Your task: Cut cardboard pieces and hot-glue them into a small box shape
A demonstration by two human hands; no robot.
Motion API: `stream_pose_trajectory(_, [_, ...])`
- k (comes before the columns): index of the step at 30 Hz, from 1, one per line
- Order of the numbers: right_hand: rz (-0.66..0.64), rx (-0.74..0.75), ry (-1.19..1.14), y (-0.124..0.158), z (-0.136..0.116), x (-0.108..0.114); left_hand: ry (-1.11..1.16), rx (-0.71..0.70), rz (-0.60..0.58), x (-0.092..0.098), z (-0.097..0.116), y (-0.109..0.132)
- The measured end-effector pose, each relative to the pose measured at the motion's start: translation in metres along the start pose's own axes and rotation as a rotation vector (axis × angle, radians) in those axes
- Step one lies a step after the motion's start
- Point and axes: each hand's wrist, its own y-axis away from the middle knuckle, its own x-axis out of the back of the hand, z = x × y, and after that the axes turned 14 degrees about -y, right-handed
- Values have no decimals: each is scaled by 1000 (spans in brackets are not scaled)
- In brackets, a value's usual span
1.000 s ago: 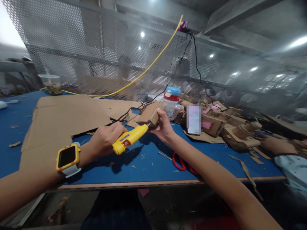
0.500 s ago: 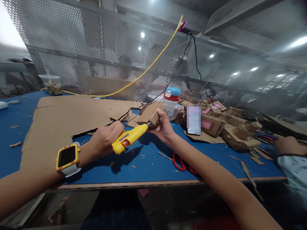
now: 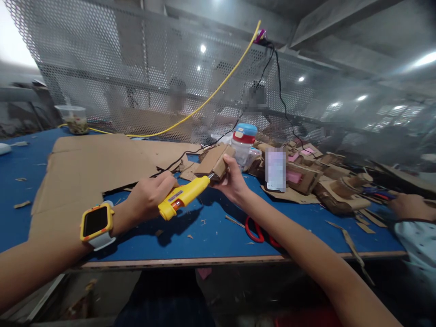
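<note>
My left hand (image 3: 153,193), below a yellow watch (image 3: 97,221) on the wrist, is closed around a yellow hot glue gun (image 3: 185,196). The gun's metal nozzle points up and right, at the lower edge of a small folded cardboard piece (image 3: 214,160). That piece is gripped by my right hand (image 3: 233,179), thumb on its top face and the other fingers mostly hidden behind and under it. Whether the nozzle touches the cardboard or sits just inside its fold I cannot tell. Red-handled scissors (image 3: 254,230) lie partly hidden beneath my right forearm.
A big cardboard sheet (image 3: 91,168) covers the table's left side. Behind my right hand stands a bottle with a blue lid (image 3: 245,131). Rightward are a phone (image 3: 275,169), cardboard constructions (image 3: 337,186) and another person's hand (image 3: 410,206) by a blue tool. A perforated metal screen (image 3: 136,81) rises behind.
Almost nothing differs. Both hands, the glue gun and the cardboard piece hold nearly the same position, with only a slight shift of the view.
</note>
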Motion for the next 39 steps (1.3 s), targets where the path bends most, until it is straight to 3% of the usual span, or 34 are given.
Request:
stream_pose_trajectory(12, [4, 29, 50, 1, 1, 0, -38, -9, -62, 1, 0, 0])
stream_pose_trajectory(19, [4, 130, 108, -1, 0, 1, -51, 17, -74, 5, 6, -4])
stream_pose_trajectory(27, [-4, 253, 218, -9, 0, 10, -26, 204, -3, 1, -12, 0])
stream_pose_trajectory(30, [-54, 386, 372, -13, 0, 16, -20, 341, 31, -3, -23, -1])
stream_pose_trajectory(34, [-61, 650, 818, -15, 1, 22, 46, 468, 18, -6, -24, -4])
stream_pose_trajectory(39, [-62, 700, 1049, -14, 2, 26, 190, 565, -27, -8, -18, -4])
